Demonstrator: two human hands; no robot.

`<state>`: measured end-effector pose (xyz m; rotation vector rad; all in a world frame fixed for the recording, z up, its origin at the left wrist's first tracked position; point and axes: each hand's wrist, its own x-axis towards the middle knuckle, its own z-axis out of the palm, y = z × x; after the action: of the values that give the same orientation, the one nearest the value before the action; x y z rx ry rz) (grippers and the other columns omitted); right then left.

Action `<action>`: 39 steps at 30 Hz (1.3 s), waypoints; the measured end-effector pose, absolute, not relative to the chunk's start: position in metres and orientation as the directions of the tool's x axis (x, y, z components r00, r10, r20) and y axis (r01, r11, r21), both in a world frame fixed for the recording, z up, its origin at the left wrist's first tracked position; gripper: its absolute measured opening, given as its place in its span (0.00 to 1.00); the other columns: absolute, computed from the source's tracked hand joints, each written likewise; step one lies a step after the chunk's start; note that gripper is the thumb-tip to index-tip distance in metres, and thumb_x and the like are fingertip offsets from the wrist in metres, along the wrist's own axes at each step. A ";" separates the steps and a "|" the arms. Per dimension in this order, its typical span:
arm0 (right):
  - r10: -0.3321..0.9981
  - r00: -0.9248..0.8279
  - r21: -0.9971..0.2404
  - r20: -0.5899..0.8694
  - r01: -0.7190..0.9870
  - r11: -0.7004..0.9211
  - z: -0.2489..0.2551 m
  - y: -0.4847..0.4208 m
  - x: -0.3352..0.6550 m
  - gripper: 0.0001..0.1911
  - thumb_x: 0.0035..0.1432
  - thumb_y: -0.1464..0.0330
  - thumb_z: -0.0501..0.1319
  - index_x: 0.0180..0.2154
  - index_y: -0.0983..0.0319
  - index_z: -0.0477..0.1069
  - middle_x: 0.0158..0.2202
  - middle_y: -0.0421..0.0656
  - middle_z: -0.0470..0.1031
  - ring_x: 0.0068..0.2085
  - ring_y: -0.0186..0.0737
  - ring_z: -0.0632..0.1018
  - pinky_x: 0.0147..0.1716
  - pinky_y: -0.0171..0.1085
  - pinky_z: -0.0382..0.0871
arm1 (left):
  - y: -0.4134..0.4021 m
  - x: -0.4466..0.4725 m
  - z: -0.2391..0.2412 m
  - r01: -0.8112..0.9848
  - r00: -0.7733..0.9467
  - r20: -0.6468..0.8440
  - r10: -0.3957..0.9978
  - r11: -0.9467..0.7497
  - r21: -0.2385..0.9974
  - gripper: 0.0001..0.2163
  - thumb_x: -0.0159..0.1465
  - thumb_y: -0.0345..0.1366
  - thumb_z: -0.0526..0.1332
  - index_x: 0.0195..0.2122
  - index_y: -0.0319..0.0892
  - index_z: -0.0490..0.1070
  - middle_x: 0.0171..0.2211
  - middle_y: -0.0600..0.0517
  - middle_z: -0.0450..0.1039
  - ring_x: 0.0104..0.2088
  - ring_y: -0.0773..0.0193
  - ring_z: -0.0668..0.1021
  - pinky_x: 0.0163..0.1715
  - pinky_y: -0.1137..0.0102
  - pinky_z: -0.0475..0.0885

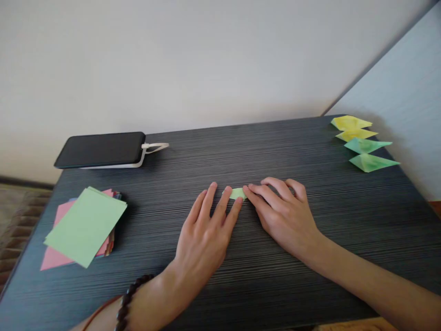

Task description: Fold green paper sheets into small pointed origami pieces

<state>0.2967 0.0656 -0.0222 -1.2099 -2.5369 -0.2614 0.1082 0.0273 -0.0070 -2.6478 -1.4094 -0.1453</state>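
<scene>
A small folded piece of light green paper (237,193) lies on the dark table, partly covered by fingers at both ends. My left hand (206,230) holds down its left side with the index and middle fingertips, the other fingers spread on the table. At the right end, my right hand (284,214) has its index fingertip on the paper, with the remaining fingers curved beside it. Both thumbs are largely hidden under the hands. A dark beaded bracelet (129,299) circles my left wrist.
On the left, green paper sheets (87,225) top a stack with pink sheets (51,259) beneath. Behind them lies a black phone (99,149) on a white block with a white cable (156,147). Folded yellow pieces (349,123) and green pieces (370,162) stand at the far right.
</scene>
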 end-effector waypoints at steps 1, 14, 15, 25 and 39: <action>0.720 -0.589 0.021 0.367 0.779 0.627 -0.021 0.065 0.296 0.15 0.61 0.73 0.55 0.49 0.63 0.71 0.44 0.41 0.78 0.49 0.45 0.70 0.46 0.46 0.55 | 0.026 0.107 -0.007 0.829 0.559 0.149 0.816 -0.554 -0.075 0.22 0.63 0.25 0.52 0.58 0.39 0.64 0.59 0.42 0.64 0.59 0.40 0.64 0.54 0.50 0.68; 0.708 -0.619 -0.096 0.340 0.726 0.681 -0.018 0.072 0.301 0.15 0.61 0.75 0.54 0.48 0.65 0.72 0.44 0.44 0.77 0.48 0.47 0.71 0.49 0.46 0.60 | 0.029 0.107 -0.008 0.826 0.563 0.158 0.811 -0.560 -0.065 0.20 0.65 0.26 0.50 0.57 0.39 0.65 0.58 0.41 0.65 0.58 0.41 0.67 0.51 0.52 0.72; 0.711 -0.610 -0.118 0.350 0.724 0.680 -0.019 0.073 0.301 0.15 0.60 0.75 0.55 0.48 0.64 0.72 0.43 0.44 0.77 0.47 0.46 0.72 0.49 0.45 0.61 | 0.029 0.107 -0.008 0.825 0.564 0.158 0.811 -0.561 -0.065 0.20 0.65 0.26 0.51 0.57 0.39 0.65 0.58 0.40 0.65 0.58 0.42 0.67 0.51 0.52 0.71; 0.685 -0.658 0.022 0.312 0.726 0.687 -0.021 0.071 0.293 0.17 0.61 0.76 0.53 0.51 0.64 0.70 0.42 0.48 0.75 0.47 0.48 0.70 0.47 0.46 0.62 | 0.030 0.111 -0.014 0.838 0.541 0.216 0.813 -0.542 -0.061 0.20 0.64 0.23 0.51 0.57 0.38 0.65 0.55 0.40 0.67 0.57 0.48 0.69 0.52 0.56 0.71; 0.769 -0.570 -0.354 0.289 0.683 0.639 -0.024 0.072 0.291 0.14 0.63 0.69 0.54 0.49 0.60 0.70 0.46 0.48 0.71 0.47 0.45 0.69 0.45 0.45 0.63 | 0.047 0.104 -0.015 0.798 0.460 0.255 0.850 -0.522 0.302 0.10 0.65 0.31 0.55 0.47 0.42 0.70 0.51 0.46 0.67 0.53 0.56 0.69 0.53 0.58 0.69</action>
<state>0.2915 0.0723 -0.0245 -1.1455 -2.4447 0.2831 0.1038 0.0472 -0.0152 -2.8014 -1.5911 -0.6222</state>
